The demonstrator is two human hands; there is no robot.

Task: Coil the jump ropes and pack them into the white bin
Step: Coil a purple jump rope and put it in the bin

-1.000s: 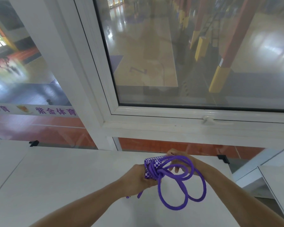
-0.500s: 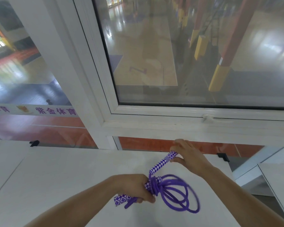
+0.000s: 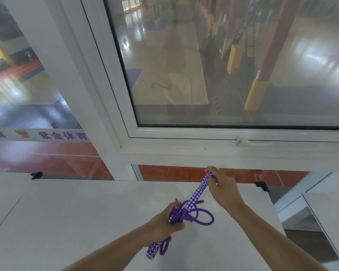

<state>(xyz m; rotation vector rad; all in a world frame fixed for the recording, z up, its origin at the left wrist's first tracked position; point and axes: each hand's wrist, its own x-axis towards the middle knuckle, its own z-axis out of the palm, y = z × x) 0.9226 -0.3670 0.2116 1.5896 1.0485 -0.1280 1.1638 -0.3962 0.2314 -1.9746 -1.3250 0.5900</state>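
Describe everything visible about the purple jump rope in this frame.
The purple jump rope has a smooth, plastic-looking cord bunched into a few loose loops and two handles with a purple-and-white checked pattern. It is held above the white tabletop. The left hand grips the wrapped bundle and the lower handle, whose end pokes out below. The right hand holds the tip of the upper handle, angled up and away.

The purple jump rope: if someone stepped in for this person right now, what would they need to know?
Left hand grips the wound bundle of the purple jump rope, with one checkered handle sticking out below.
Right hand pinches the far end of the other handle.
All of it is held above the white table.
Done: rope mostly coiled, a few loops loose.
Left: tidy the loops and pack it. The white bin is not in view.
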